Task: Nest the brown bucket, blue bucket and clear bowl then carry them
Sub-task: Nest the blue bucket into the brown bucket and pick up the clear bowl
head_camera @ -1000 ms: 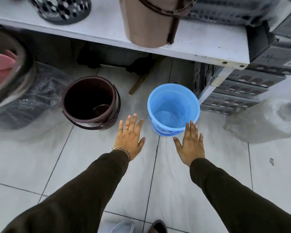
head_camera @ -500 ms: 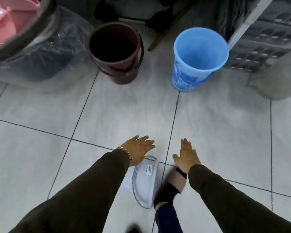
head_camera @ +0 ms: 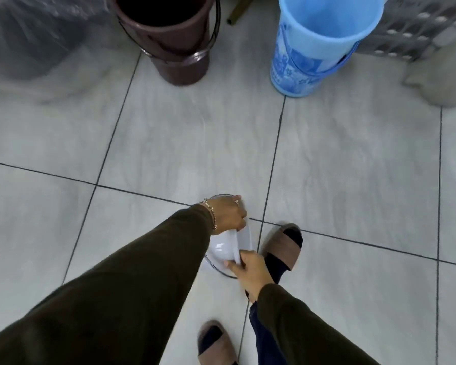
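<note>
A clear bowl (head_camera: 225, 248) sits low over the tiled floor between my feet. My left hand (head_camera: 228, 213) grips its far rim, and my right hand (head_camera: 248, 270) grips its near rim. The brown bucket (head_camera: 174, 40) stands upright on the floor at the top middle, with its handle hanging down. To its right stands the blue bucket (head_camera: 316, 46), also upright and apart from it. Both buckets look empty, and both are well beyond my hands.
My two feet in brown sandals (head_camera: 283, 246) stand beside and below the bowl. A clear plastic bag (head_camera: 24, 35) lies at the top left. Grey crates (head_camera: 416, 30) and a pale sack (head_camera: 442, 80) sit at the top right.
The view has tipped further down toward my feet. Both hands have dropped from hovering open over the bowl to closing on its rim.
</note>
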Available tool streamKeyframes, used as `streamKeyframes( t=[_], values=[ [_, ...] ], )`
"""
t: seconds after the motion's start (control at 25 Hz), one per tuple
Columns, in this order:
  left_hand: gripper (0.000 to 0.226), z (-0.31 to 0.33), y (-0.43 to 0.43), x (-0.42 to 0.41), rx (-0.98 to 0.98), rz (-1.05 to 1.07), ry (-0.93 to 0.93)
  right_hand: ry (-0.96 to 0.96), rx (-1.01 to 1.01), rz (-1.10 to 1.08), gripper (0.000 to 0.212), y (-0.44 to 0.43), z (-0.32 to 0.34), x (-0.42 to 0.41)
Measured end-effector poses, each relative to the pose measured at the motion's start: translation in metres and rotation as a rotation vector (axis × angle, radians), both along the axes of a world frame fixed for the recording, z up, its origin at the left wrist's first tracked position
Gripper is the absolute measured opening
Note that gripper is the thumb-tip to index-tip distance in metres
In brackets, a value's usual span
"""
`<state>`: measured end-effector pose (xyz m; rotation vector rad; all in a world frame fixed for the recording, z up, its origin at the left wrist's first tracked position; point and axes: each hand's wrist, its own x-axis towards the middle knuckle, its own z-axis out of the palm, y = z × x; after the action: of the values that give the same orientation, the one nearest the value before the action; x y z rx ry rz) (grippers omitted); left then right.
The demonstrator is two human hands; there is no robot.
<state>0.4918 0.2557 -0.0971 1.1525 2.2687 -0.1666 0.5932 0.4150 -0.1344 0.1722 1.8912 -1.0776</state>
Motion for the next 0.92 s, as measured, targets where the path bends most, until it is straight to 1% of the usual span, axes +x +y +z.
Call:
streamKeyframes(
  t=[0.04, 0.08, 0.2, 0.28, 0.32, 0.36, 0.4, 0.48, 0.52, 0.6, 0.64, 0.68, 0.76, 0.8, 0.84, 0.88, 0.92],
  values=[
    [0.037, 0.013, -0.014, -0.01, 0.011, 0.038, -0.005, 0.062, 0.001, 0.045, 0.012, -0.003, 0.008, -0.013],
    [0.038, 0.025, -0.027, -0.019, 0.021, 0.088, -0.011, 0.161, 0.048, 0.154, 0.017, -0.006, 0.019, -0.032],
    [0.04, 0.045, -0.061, -0.037, -0.052, 0.228, 0.025, 0.608, 0.312, 0.586, 0.03, -0.007, 0.035, -0.097],
    [0.04, 0.042, -0.068, -0.048, -0.091, 0.363, 0.06, 0.904, 0.446, 0.799, 0.035, -0.014, 0.037, -0.149],
    [0.039, 0.037, -0.067, -0.055, -0.112, 0.44, 0.082, 1.002, 0.511, 0.893, 0.035, -0.019, 0.035, -0.173],
    [0.037, 0.03, -0.065, -0.063, -0.139, 0.513, 0.1, 1.054, 0.568, 0.981, 0.034, -0.024, 0.029, -0.196],
    [0.036, 0.022, -0.062, -0.07, -0.165, 0.576, 0.113, 1.058, 0.609, 1.061, 0.033, -0.029, 0.022, -0.215],
    [0.034, 0.009, -0.056, -0.086, -0.216, 0.623, 0.139, 1.001, 0.67, 1.139, 0.03, -0.037, 0.008, -0.238],
    [0.033, 0.005, -0.055, -0.094, -0.237, 0.627, 0.154, 0.994, 0.694, 1.123, 0.027, -0.038, 0.003, -0.244],
    [0.033, -0.001, -0.055, -0.111, -0.233, 0.655, 0.155, 1.05, 0.701, 1.076, 0.02, -0.035, -0.008, -0.255],
    [0.033, -0.001, -0.057, -0.114, -0.222, 0.649, 0.139, 1.059, 0.63, 1.073, 0.023, -0.03, -0.011, -0.26],
    [0.034, 0.0, -0.06, -0.115, -0.176, 0.631, 0.143, 1.015, 0.496, 1.074, 0.033, -0.023, -0.01, -0.267],
    [0.046, 0.002, -0.07, -0.119, 0.023, 0.591, 0.2, 0.928, 0.254, 1.067, 0.065, -0.004, 0.011, -0.292],
    [0.054, 0.005, -0.075, -0.12, 0.127, 0.622, 0.186, 0.901, 0.192, 1.007, 0.078, 0.007, 0.024, -0.306],
    [0.058, 0.011, -0.076, -0.125, 0.224, 0.709, 0.125, 0.864, 0.173, 0.895, 0.086, 0.018, 0.038, -0.324],
    [0.058, 0.021, -0.071, -0.137, 0.308, 0.837, 0.042, 0.824, 0.19, 0.724, 0.092, 0.029, 0.05, -0.345],
    [0.055, 0.031, -0.063, -0.154, 0.388, 1.001, -0.02, 0.783, 0.23, 0.495, 0.095, 0.037, 0.063, -0.367]
  ],
)
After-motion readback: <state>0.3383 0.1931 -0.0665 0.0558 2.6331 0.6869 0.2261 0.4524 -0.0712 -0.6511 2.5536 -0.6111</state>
